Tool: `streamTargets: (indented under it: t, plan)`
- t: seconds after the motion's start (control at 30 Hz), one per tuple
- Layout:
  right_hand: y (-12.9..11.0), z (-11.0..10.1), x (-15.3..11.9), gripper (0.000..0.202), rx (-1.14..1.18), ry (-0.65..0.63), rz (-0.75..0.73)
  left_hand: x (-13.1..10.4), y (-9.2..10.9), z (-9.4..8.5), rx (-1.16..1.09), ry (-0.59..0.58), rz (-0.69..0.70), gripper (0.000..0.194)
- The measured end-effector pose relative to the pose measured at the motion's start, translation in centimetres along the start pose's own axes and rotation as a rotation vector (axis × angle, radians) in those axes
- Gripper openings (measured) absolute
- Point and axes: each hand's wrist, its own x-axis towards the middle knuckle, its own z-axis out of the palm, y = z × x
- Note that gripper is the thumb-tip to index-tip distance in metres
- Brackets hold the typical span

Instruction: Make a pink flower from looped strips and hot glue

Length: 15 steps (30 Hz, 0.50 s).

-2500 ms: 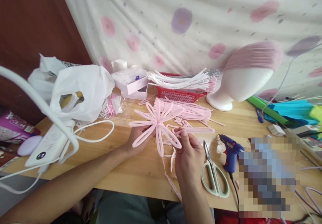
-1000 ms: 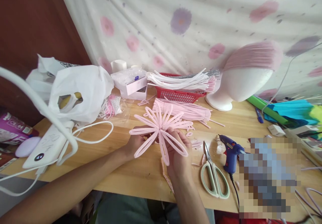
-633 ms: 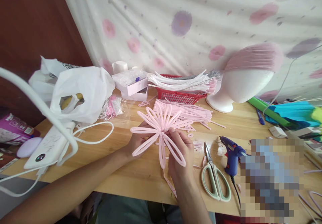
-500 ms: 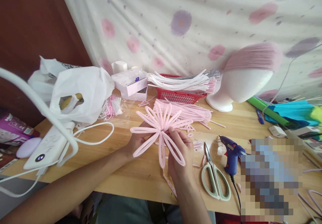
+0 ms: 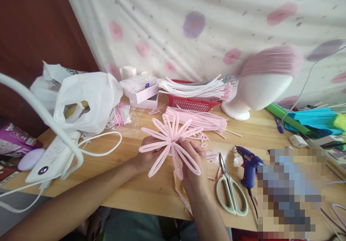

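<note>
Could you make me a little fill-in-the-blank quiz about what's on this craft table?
1. Both hands, left hand and right hand, hold a flower of looped strips coloured ____.
2. The scissors have handles coloured pale ____.
3. The blue glue gun lies to the ____ of the scissors.
4. The basket is coloured ____.

Missing words: pink; green; right; red

Floral cloth [image 5: 205,28] hung across backdrop at 12 o'clock, dark red-brown wall [image 5: 35,28] at 10 o'clock, wooden table [image 5: 151,190] below, soft daylight.
</note>
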Motion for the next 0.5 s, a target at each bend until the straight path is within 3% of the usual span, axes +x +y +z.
streamTargets:
  t: [0.3,0.5]
  plan:
    - [-0.05,-0.48,0.17,0.026,-0.003,-0.033,0.062,0.21,0.93,-0.16,0.036,-0.073,-0.033,0.036]
    - [-0.39,-0.20,0.09,0.028,-0.006,-0.042,0.060,0.07,0.72,-0.27,0.049,-0.057,-0.064,0.031]
